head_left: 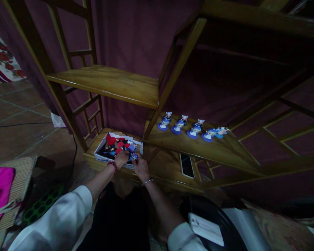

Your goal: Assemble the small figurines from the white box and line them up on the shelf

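Observation:
A shallow white cardboard box (101, 147) stands at the left end of the low wooden shelf, full of small red, blue and dark figurines (119, 144). My right hand (141, 168) is at the box's near right corner, its fingers closed on a small purple-and-white figurine (135, 157). Just left of it, my left hand (121, 158) reaches over the near edge with fingers bent down among the pieces. What those fingers grip is too dark and small to make out. On the raised shelf to the right stand several purple-based figurines (178, 127) in a row.
Small cat-eared figurines (184, 118) stand behind that row, with a light-blue one (221, 131) at its right end. A dark-screened phone (187, 165) lies on the lower shelf. An upper wooden shelf (107, 83) overhangs the box. A black stool (211, 212) is at lower right.

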`<control>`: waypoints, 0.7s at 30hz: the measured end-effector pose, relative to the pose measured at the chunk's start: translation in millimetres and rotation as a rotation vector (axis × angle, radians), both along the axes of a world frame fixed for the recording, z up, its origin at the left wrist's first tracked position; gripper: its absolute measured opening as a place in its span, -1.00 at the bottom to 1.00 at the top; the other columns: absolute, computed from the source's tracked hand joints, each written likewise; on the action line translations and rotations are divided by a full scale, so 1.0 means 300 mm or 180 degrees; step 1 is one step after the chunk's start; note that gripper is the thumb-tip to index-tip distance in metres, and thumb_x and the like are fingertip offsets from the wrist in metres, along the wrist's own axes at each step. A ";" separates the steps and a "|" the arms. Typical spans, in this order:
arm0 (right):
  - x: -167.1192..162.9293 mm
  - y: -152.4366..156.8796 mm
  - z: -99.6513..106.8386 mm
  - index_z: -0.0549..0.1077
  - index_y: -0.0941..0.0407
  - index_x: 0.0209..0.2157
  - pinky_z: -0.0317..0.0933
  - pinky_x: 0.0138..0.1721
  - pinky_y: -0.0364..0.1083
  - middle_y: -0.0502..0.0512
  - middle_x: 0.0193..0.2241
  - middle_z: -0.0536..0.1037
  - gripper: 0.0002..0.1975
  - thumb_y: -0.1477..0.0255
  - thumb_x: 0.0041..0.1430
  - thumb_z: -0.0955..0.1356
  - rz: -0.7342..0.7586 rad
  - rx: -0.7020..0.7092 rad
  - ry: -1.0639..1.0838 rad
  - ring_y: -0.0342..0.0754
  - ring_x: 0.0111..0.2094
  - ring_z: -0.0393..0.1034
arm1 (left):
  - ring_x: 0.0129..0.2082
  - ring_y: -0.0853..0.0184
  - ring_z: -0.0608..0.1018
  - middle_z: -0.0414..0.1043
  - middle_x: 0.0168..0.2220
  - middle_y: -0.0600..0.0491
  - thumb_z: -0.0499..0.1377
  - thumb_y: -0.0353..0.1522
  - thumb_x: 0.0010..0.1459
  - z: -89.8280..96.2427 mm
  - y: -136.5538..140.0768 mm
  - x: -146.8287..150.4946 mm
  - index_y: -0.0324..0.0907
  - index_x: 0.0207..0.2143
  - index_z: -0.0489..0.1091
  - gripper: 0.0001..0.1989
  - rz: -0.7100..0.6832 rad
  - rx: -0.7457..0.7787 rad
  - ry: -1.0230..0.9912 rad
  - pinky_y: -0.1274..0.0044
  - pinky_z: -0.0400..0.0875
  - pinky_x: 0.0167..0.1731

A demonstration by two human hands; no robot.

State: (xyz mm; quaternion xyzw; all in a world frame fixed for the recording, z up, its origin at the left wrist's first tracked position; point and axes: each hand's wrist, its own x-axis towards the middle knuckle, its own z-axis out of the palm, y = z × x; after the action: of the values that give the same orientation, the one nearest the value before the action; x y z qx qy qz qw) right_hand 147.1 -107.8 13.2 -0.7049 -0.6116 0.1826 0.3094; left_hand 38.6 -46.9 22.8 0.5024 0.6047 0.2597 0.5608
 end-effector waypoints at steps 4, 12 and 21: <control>0.000 -0.001 -0.024 0.36 0.12 -0.22 0.18 -0.31 -0.19 0.08 -0.33 0.50 -0.79 0.48 0.06 0.23 -0.0030 0.0086 -0.0231 -0.09 -0.35 0.40 | -0.18 0.24 0.41 0.43 -0.30 -0.04 0.02 -0.55 -0.05 -0.018 0.017 -0.004 -0.23 -0.47 0.40 -0.83 -0.0682 0.0345 0.0879 0.45 0.21 -0.12; -0.016 0.011 -0.055 0.37 0.17 -0.27 0.18 -0.35 -0.20 0.12 -0.39 0.50 -0.81 0.43 0.06 0.23 -0.0422 0.0449 -0.0296 -0.09 -0.38 0.39 | -0.16 0.21 0.43 0.41 -0.17 -0.12 -0.06 -0.46 0.05 -0.081 0.063 0.001 -0.24 -0.22 0.37 -0.71 -0.1331 0.0769 0.1799 0.46 0.26 -0.19; -0.018 0.008 -0.066 0.39 0.17 -0.30 0.18 -0.35 -0.20 0.11 -0.41 0.49 -0.81 0.42 0.07 0.22 -0.0474 0.0665 -0.0251 -0.11 -0.39 0.38 | -0.20 0.28 0.45 0.44 -0.22 -0.06 -0.06 -0.44 0.07 -0.105 0.072 0.000 -0.16 -0.18 0.38 -0.69 -0.1326 0.1315 0.2071 0.52 0.27 -0.21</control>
State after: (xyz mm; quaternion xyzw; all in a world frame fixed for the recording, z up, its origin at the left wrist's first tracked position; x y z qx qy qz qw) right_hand 141.7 -105.3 -6.6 -0.7190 -0.5849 0.0665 0.3695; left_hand 38.7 -25.3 -8.9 0.7709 0.5710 0.0847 0.2693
